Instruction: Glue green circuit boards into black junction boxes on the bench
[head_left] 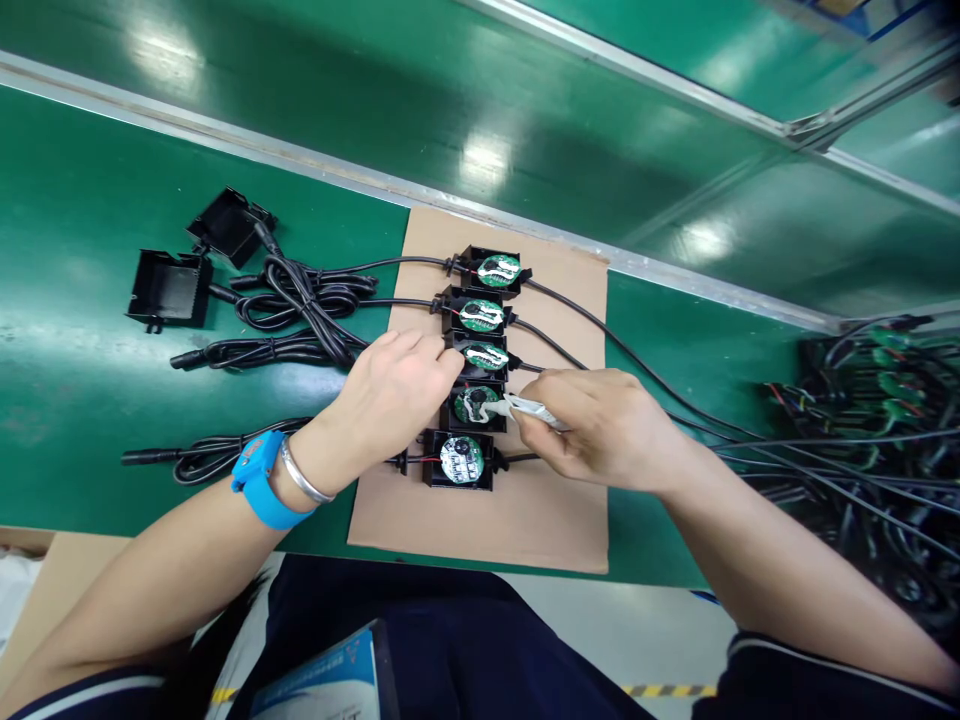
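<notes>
Several small black housings with round green circuit boards lie in a column on a brown cardboard sheet (555, 520). My left hand (390, 395) rests curled on the middle of the column, fingertips pressing the third housing (486, 356). My right hand (600, 425) pinches a white tube (525, 408) whose tip touches the board in the fourth housing (474, 404), which carries white paste. The nearest housing (460, 459) also shows white paste. The top two housings (498, 270) sit farther back.
Black cables (300, 300) coil on the green table to the left, beside two empty black housings (169, 288). A heap of wired boards and cables (877, 420) lies at the right. A metal rail (300, 160) runs along the back.
</notes>
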